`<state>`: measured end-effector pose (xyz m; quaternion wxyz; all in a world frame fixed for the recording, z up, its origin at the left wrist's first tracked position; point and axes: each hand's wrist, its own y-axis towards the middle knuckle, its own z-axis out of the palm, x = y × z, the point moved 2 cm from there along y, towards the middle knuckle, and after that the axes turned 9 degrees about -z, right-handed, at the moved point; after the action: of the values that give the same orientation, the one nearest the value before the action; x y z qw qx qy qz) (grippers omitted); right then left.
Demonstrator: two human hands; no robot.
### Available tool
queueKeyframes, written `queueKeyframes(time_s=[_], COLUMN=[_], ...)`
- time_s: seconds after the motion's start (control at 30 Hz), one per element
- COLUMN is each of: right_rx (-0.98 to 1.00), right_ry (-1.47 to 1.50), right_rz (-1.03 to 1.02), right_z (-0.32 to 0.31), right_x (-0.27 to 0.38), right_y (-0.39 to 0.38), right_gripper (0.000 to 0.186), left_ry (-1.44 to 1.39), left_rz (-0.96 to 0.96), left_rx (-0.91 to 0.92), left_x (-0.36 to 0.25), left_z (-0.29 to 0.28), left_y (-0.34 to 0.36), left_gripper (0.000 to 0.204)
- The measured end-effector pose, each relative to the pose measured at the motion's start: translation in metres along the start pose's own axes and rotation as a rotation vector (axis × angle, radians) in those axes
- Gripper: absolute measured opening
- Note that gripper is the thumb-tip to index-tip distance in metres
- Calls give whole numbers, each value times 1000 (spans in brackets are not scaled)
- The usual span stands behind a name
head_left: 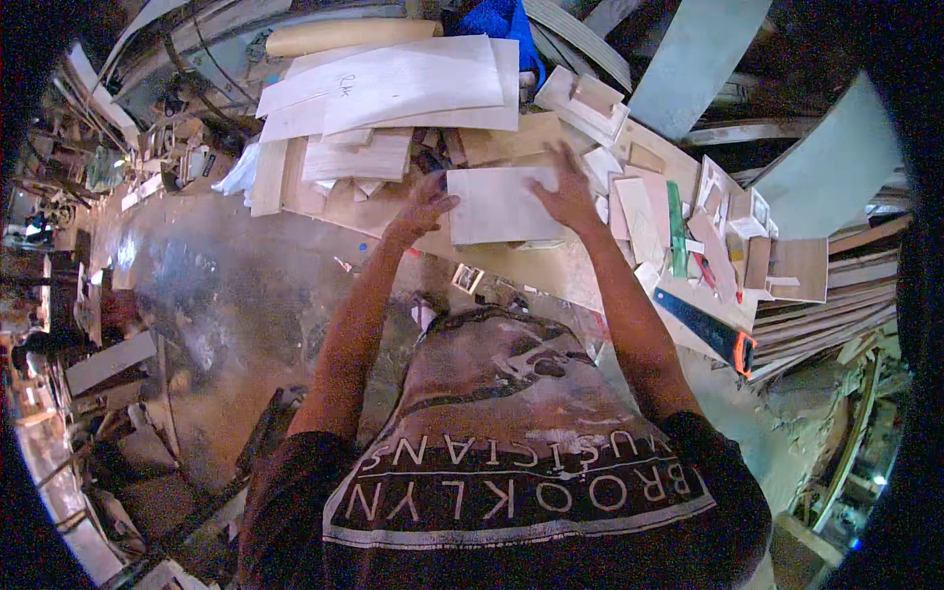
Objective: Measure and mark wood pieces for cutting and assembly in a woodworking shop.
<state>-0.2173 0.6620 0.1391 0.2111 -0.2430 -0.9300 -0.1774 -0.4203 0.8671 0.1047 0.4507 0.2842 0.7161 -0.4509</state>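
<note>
A pale rectangular board point(500, 208) lies in front of me over the wooden worktable point(551, 267). My left hand point(423, 210) is at the board's left edge, its fingers apart and the thumb side close to the edge. At the right end, my right hand point(568, 194) has its fingers spread, with the thumb reaching over the board's top face. Neither hand is visibly closed round the board. Whether the left fingertips touch it I cannot tell.
Large pale sheets point(393, 87) and stacked panels point(356, 157) occupy the table's far left. To the right are wood offcuts point(641, 218), a green strip point(677, 228), small wooden boxes point(585, 103) and a handsaw point(700, 329) along the near edge. Timber point(846, 310) is piled beyond.
</note>
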Motion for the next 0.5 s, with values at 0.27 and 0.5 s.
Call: queueKeyframes(time_s=[0.27, 0.5], right_rx=[-184, -326], right_ry=[129, 339], right_rz=[349, 401], right_z=[30, 26], right_x=[-55, -31], right_y=[-66, -70], right_gripper=[44, 38], left_ry=[-193, -254], left_rz=[-137, -220], left_rx=[68, 75], left_x=[2, -1], left_z=[9, 11], left_y=[-2, -6], left_gripper=[60, 63])
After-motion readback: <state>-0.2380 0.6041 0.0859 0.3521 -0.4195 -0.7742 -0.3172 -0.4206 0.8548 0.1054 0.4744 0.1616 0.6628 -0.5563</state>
